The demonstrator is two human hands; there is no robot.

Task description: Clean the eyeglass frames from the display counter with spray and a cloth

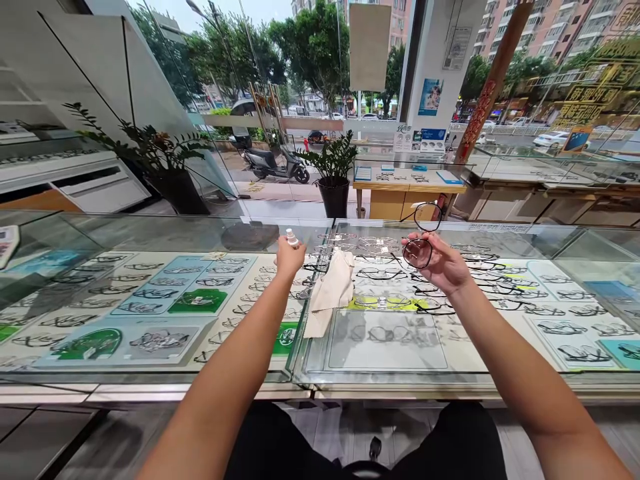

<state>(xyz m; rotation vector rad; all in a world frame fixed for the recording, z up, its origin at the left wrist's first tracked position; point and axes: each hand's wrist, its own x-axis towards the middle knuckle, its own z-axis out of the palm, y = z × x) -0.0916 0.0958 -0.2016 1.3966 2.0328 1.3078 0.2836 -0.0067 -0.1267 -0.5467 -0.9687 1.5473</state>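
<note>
My left hand [289,257] is wrapped round a small spray bottle [291,237], whose white nozzle sticks up above the fist. The rest of the bottle is hidden by the fingers. In my right hand [445,263] is a pair of dark-rimmed round eyeglasses [419,254], pinched near the bridge and turned so that one lens stands above the other. Both hands are raised over the glass counter. Between them a crumpled beige cloth [333,285] lies on the glass top, apart from either hand.
The glass display counter [313,379] holds many rows of eyeglasses under its top. Beyond it stand two potted plants [334,193] and a wooden display table [410,193]. A large window faces the street, where a scooter [275,162] is parked.
</note>
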